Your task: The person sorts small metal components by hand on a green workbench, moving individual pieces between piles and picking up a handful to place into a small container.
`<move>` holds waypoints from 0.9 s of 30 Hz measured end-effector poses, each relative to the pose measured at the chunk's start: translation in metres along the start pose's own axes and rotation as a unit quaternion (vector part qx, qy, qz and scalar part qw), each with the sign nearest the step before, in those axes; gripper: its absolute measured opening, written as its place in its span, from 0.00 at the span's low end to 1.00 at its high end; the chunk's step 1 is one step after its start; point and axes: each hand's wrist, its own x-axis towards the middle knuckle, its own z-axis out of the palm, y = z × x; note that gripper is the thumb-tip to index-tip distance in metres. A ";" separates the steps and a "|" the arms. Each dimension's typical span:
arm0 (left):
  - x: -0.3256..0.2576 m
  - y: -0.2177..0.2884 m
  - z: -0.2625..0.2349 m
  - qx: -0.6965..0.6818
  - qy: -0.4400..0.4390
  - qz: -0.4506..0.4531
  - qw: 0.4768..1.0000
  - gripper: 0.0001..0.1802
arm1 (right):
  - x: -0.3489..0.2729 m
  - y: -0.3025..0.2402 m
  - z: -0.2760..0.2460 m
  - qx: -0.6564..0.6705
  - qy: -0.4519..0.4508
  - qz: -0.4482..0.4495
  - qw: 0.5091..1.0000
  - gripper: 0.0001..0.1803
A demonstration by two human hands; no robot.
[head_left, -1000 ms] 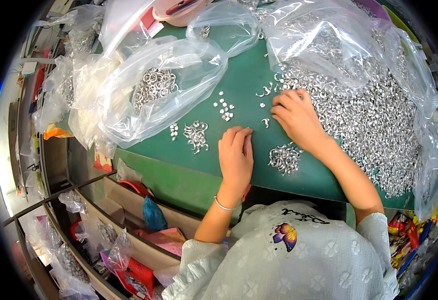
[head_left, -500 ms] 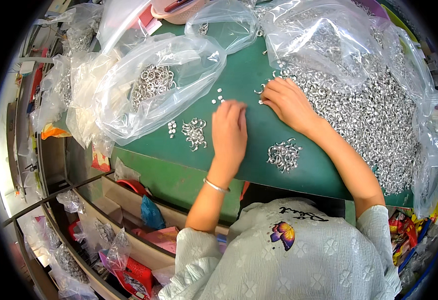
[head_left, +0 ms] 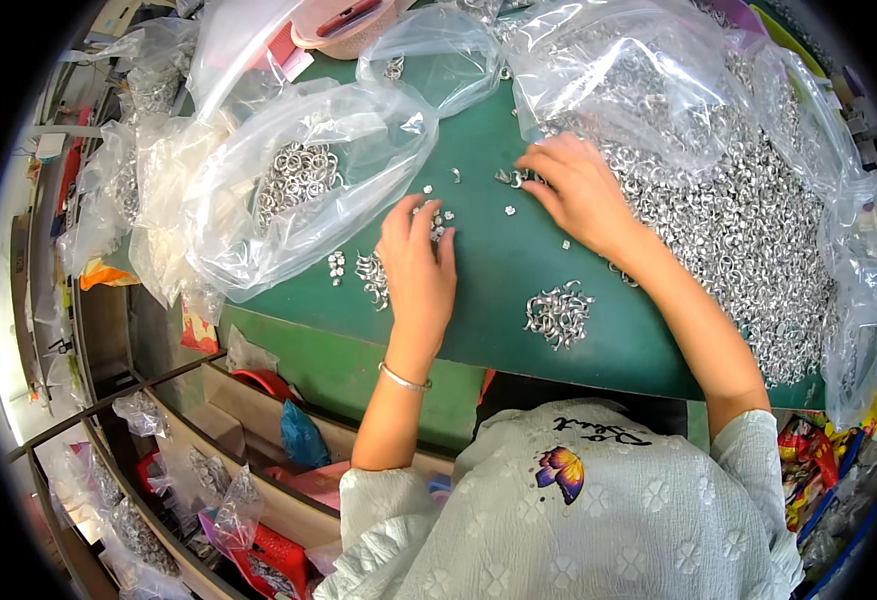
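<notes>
My left hand (head_left: 419,265) hovers low over a cluster of small silver flower-shaped pieces (head_left: 439,220), its thumb and fingers apart. Part of that cluster is hidden under it. Beside its wrist lies a small heap of curved silver pieces (head_left: 371,278), partly covered by the hand. My right hand (head_left: 581,195) is at the left edge of a large pile of silver ring-like pieces (head_left: 739,240). Its fingers curl, with thumb and forefinger apart around a few curved pieces (head_left: 512,179) on the green tabletop (head_left: 489,270). Single small pieces (head_left: 510,211) lie between the hands.
An open clear bag (head_left: 379,150) holds silver rings (head_left: 299,182) at the left. Another clear plastic sheet (head_left: 629,90) covers part of the large pile. Nearer me sits a separate heap of curved pieces (head_left: 559,314). A pink basket (head_left: 354,38) stands at the back; drawers (head_left: 229,420) are below left.
My left hand has moved left, and its fingers have spread over the small pieces. My right hand has shifted slightly up, and more loose pieces show between the hands. The view has shifted a little.
</notes>
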 end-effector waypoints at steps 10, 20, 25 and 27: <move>-0.024 -0.001 -0.005 -0.022 -0.025 -0.053 0.998 0.23 | 0.031 -0.001 0.041 0.026 -0.042 -0.024 0.998 0.13; -0.021 0.005 0.000 -0.037 -0.032 -0.056 0.997 0.26 | 0.037 0.011 0.046 0.065 -0.100 0.015 0.993 0.14; -0.024 0.000 -0.004 -0.033 -0.032 -0.041 0.998 0.24 | 0.029 0.016 0.026 0.038 -0.009 0.079 0.996 0.09; -0.016 -0.007 0.005 -0.017 -0.029 -0.012 0.999 0.23 | 0.030 0.012 0.022 -0.005 -0.044 0.068 0.997 0.09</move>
